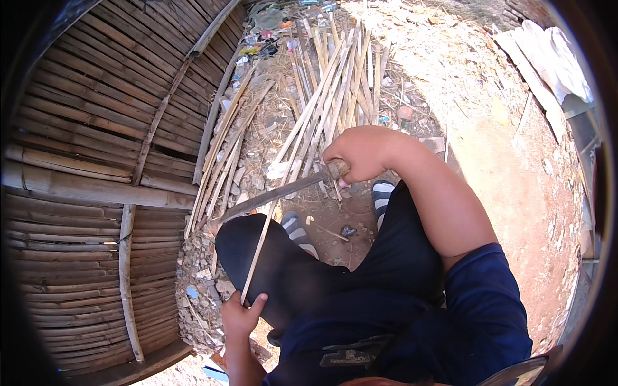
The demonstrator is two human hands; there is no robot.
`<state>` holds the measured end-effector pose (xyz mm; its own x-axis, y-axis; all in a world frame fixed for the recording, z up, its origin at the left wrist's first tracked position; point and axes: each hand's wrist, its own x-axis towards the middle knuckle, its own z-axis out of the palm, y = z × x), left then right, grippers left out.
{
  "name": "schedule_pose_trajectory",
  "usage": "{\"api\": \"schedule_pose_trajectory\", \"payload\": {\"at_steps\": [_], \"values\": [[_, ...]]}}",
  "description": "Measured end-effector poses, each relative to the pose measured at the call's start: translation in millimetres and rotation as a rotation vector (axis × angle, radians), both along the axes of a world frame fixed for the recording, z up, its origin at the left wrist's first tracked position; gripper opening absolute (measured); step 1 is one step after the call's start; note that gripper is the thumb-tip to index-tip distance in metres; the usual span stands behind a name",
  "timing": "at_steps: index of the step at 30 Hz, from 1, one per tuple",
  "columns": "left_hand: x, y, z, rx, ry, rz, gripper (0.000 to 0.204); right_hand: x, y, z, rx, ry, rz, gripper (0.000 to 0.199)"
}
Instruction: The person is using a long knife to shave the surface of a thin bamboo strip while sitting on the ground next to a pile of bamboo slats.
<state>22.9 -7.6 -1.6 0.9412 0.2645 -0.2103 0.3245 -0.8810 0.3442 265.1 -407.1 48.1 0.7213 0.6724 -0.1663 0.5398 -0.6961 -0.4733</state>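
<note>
Gripping a long knife [283, 190] by its handle [338, 169]: right hand [367, 153], as I follow remotely. Left hand [239, 316] wrapped round a thin stick [259, 251], thumb extended. Stick slants up across the left knee [239, 235] to the knife; whether they touch, I cannot tell. Other sticks [338, 80] piled on the ground [496, 170] beyond, slatted wall [67, 257] to the left
</note>
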Motion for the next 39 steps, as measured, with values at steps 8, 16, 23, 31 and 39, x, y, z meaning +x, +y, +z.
{"api": "schedule_pose_trajectory", "payload": {"at_steps": [8,16,23,31,39], "values": [[9.6,-6.3,7.6,-0.008,0.069,0.016,0.059,39.0,-53.2,-25.1,0.091,-0.100,-0.536,0.053],[3.9,-5.3,4.2,-0.013,0.044,0.017,0.058,-14.7,23.4,-5.6,-0.070,0.006,0.062,0.042],[3.3,-1.7,0.1,-0.041,-0.001,0.024,0.057,42.7,-44.8,-7.1,0.087,-0.021,-0.497,0.055],[7.5,-6.0,2.8,-0.044,0.049,0.021,0.059,8.0,-13.5,-11.9,0.030,0.025,-0.211,0.036],[2.7,-2.2,1.3,-0.030,0.022,0.016,0.059,19.6,-12.5,-12.5,-0.006,-0.007,-0.146,0.041]]}}
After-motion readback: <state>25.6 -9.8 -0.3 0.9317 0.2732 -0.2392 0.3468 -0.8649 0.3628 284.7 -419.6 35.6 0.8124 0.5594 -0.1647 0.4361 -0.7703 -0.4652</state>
